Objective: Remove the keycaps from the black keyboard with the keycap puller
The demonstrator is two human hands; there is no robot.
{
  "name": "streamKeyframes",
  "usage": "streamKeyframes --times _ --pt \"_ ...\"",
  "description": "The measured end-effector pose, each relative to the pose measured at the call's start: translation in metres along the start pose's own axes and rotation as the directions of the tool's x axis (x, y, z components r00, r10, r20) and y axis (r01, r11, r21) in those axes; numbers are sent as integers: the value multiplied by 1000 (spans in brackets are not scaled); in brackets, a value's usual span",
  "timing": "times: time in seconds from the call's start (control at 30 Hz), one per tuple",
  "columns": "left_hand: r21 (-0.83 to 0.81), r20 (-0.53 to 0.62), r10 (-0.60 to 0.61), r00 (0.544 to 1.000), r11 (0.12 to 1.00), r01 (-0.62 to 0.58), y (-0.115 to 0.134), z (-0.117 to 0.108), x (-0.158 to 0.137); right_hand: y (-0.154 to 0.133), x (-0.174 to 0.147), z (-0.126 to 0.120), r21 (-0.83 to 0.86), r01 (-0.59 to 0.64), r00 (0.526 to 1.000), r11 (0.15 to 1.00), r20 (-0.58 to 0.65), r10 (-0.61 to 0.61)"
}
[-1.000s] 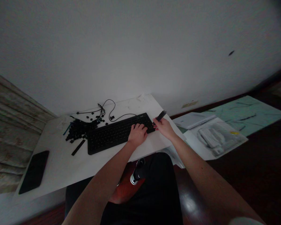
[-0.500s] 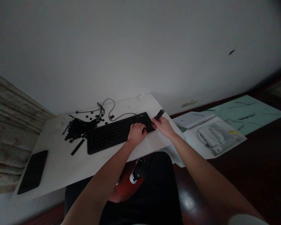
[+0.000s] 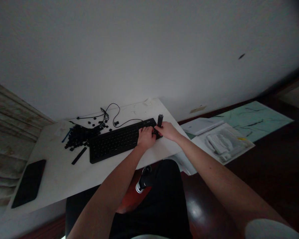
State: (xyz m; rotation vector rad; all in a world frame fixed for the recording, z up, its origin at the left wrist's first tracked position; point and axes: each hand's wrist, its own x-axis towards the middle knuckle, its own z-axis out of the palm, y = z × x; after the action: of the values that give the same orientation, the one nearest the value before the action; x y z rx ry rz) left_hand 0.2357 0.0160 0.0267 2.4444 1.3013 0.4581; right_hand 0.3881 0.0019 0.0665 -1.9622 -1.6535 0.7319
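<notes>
The black keyboard [image 3: 114, 142] lies at a slant on the white table, its keys partly covered by my hands. My left hand [image 3: 146, 136] presses on its right part with bent fingers, holding it. My right hand [image 3: 166, 130] is closed around a black brush-like tool [image 3: 160, 120], which stands nearly upright with its rough end up. The tool's lower end meets the right-hand keys close to my left thumb and is hidden by the fingers. Left of the keyboard lies a heap of loose black keycaps [image 3: 81, 136].
A black cable [image 3: 116, 113] loops behind the keyboard. A flat black strip [image 3: 79, 156] and a black phone-like slab [image 3: 29, 183] lie on the table's [image 3: 57, 176] left side. Papers and a plastic-wrapped packet [image 3: 221, 144] are to the right, below table height. A curtain [image 3: 10, 139] hangs at the left.
My right hand has moved left toward my left hand, and the tool has swung from a rightward tilt to nearly upright. The whole view has shifted slightly.
</notes>
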Motion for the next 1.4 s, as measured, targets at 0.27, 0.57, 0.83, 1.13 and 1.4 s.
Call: streamKeyframes --times 0.27,0.57,0.83,1.13,1.4 --pt "10 1 108 994 994 -108 -5 7 0 -7 0 1 -48 1 1000 999 -25 -2" --pt "30 -13 189 982 982 -188 -9 16 2 -1 -14 14 -30 38 981 999 -188 -43" --pt "55 27 177 984 982 -178 -7 11 1 -2 -17 15 -74 87 975 993 -197 -100" --pt "148 31 184 982 971 -187 -4 14 0 -3 -20 17 -191 97 966 977 -216 -138" --pt "222 31 197 980 955 -199 -2 19 -1 -5 -22 17 -208 94 963 974 -229 -142"
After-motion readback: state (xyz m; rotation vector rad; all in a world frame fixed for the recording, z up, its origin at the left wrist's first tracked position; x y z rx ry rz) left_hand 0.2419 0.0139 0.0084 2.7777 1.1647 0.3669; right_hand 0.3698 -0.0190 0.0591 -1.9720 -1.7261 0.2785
